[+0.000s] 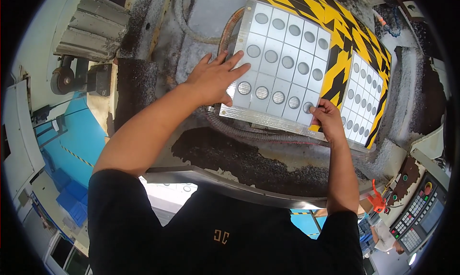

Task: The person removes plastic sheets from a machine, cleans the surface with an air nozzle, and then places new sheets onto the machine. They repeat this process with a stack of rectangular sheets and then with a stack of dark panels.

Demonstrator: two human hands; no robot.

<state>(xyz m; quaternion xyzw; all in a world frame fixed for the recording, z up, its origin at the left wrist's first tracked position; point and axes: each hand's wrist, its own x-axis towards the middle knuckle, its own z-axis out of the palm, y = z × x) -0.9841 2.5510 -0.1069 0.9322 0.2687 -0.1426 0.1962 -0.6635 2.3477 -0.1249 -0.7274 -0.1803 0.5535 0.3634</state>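
Note:
A white panel [279, 78], ruled into rectangles that each carry a grey circle, lies on a metal machine plate [268, 120] in front of me. My left hand [213, 78] rests at the panel's left edge with its fingers spread, fingertips on the white surface. At the near right corner, my right hand [328, 119] pinches the panel's edge between thumb and fingers, beside the last circle. The fingertips partly cover that corner. A second white panel [362, 97] of the same pattern lies to the right, past yellow-and-black striped tape [338, 59].
Ribbed hoses [268, 137] run along the plate's near and left sides. A metal rim [239, 181] curves between my body and the machine. A control panel [421, 212] with buttons stands at right, near an orange spray gun [377, 198]. Another person [385, 236] is at lower right.

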